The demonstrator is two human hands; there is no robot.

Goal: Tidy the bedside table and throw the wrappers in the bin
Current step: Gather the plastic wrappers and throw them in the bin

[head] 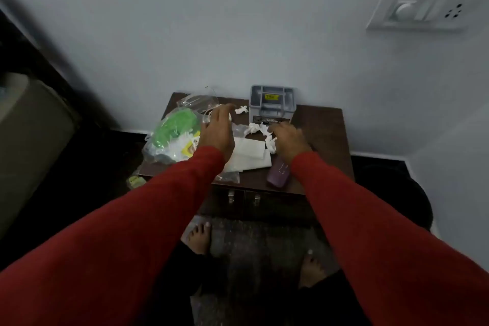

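The dark wooden bedside table (325,130) is littered. A clear plastic bag with green contents (172,127) and other wrappers lie at its left edge. Crumpled white tissue scraps (255,127) are scattered in the middle, and one scrap (241,109) lies farther back. A flat white paper (251,155) sits near the front. My left hand (218,131) hovers over the wrappers, fingers spread, holding nothing. My right hand (287,139) has its fingers curled down over white scraps beside it; its grip is hidden.
A grey plastic box (272,102) with a yellow label stands at the table's back against the wall. A purple case (277,173) lies at the front edge. A small yellow-green wrapper (136,181) lies on the floor to the left. Cabinet doors and my bare feet are below.
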